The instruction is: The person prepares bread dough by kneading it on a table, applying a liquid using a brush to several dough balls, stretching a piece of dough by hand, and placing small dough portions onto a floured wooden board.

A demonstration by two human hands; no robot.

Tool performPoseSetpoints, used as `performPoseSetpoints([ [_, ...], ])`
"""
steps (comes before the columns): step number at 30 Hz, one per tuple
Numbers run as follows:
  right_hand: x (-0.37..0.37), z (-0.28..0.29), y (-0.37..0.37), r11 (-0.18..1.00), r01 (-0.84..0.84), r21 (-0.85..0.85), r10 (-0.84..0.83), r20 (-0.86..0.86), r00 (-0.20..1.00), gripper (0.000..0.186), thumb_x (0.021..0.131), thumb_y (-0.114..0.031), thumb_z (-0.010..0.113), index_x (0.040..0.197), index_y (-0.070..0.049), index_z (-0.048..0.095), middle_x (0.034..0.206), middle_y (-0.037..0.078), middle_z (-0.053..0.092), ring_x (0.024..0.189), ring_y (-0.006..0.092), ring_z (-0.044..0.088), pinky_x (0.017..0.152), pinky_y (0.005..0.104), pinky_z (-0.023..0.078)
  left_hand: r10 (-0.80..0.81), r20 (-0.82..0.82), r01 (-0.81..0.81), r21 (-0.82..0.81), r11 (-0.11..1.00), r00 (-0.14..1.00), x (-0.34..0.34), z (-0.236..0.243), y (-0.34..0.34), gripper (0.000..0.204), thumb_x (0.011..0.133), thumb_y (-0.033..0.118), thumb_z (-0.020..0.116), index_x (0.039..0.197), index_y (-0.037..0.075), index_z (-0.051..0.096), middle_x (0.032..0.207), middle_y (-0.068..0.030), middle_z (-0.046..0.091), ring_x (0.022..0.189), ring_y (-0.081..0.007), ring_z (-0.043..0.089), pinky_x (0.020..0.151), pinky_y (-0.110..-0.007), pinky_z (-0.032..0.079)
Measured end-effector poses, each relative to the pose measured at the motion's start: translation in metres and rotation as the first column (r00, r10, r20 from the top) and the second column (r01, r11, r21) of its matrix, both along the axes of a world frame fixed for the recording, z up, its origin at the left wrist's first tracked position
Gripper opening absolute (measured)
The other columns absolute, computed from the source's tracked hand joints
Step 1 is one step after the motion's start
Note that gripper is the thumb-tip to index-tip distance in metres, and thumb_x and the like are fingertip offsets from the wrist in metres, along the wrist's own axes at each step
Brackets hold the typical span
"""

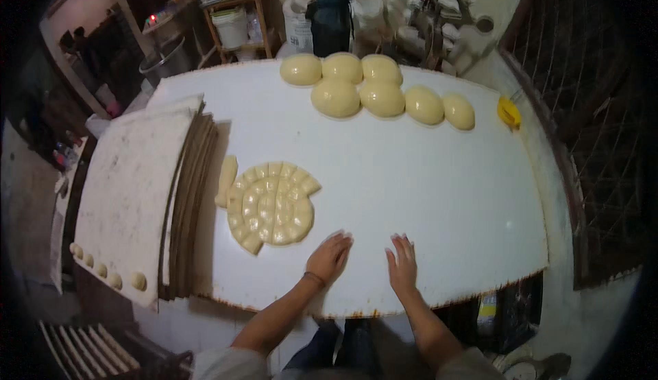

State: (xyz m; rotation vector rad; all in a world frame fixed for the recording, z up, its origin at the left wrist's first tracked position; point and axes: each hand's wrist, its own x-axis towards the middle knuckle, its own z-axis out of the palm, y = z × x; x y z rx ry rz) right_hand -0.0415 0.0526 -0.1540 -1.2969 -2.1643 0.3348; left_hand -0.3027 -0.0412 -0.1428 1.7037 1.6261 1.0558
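Observation:
My left hand (331,258) is palm down over the white table (411,174), its fingers stretched forward and close together. To its right, my right hand (403,265) also reaches forward, fingers out and thumb apart. Nothing shows in either hand; whatever may lie under the palms is hidden. Nearest to my left hand is a flat round of dough (277,205) cut into several small pieces, with gaps at its edge. A separate strip of dough (227,181) lies at its left side. Several small dough balls (138,281) sit along the near edge of a cloth-covered board (130,188).
Several large smooth dough mounds (335,98) stand together at the table's far side. A yellow tool or scraper (508,112) lies near the far right edge. The boards form a tall stack at left. Beyond the table stands another person (332,16), near a wooden shelf (243,23).

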Motion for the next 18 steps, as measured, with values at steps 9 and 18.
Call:
performPoseSetpoints([
  [9, 0.038, -0.008, -0.014, 0.981, 0.026, -0.193, -0.038, -0.058, 0.998, 0.034, 0.105, -0.012, 0.067, 0.136, 0.000, 0.064, 0.138, 0.020, 0.062, 0.136, 0.0389, 0.053, 0.115, 0.0467, 0.045, -0.110, -0.207, 0.134, 0.106, 0.985, 0.972, -0.031, 0.002, -0.018, 0.029, 0.103, 0.017, 0.067, 0.128, 0.003, 0.072, 0.141, -0.0131, 0.068, 0.139, -0.0336, 0.058, 0.121, -0.043, 0.046],
  [18, 0.085, -0.024, -0.035, 0.955, -0.037, -0.293, 0.030, -0.026, 0.999, 0.038, 0.105, -0.015, 0.068, 0.139, 0.001, 0.065, 0.142, 0.025, 0.062, 0.136, 0.0442, 0.055, 0.121, 0.0510, 0.040, -0.167, -0.221, 0.200, 0.134, 0.971, 0.961, -0.042, -0.060, -0.066, 0.028, 0.101, 0.013, 0.068, 0.128, 0.005, 0.073, 0.138, -0.0124, 0.069, 0.135, -0.0348, 0.061, 0.117, -0.045, 0.050],
])
